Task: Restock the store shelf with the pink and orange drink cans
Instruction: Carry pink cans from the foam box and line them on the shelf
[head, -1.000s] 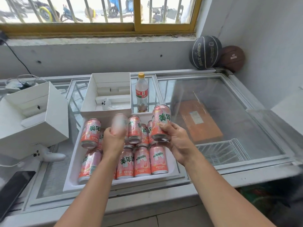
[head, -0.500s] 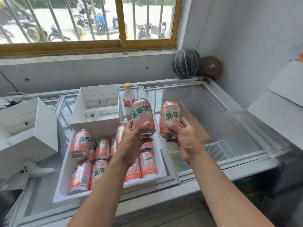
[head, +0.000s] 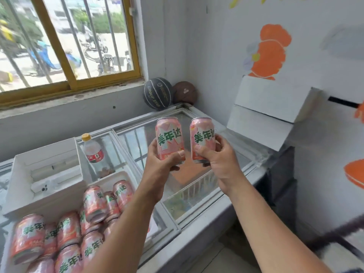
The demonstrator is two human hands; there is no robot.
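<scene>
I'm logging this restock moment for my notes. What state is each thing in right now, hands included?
left hand, grips the left can
left can, upright, held in the air
right hand, grips the right can
right can, upright, held in the air, apart from the left can
spare cans, piled loosely, tilted
bottle, upright, cap on
white box, open at the top
</scene>
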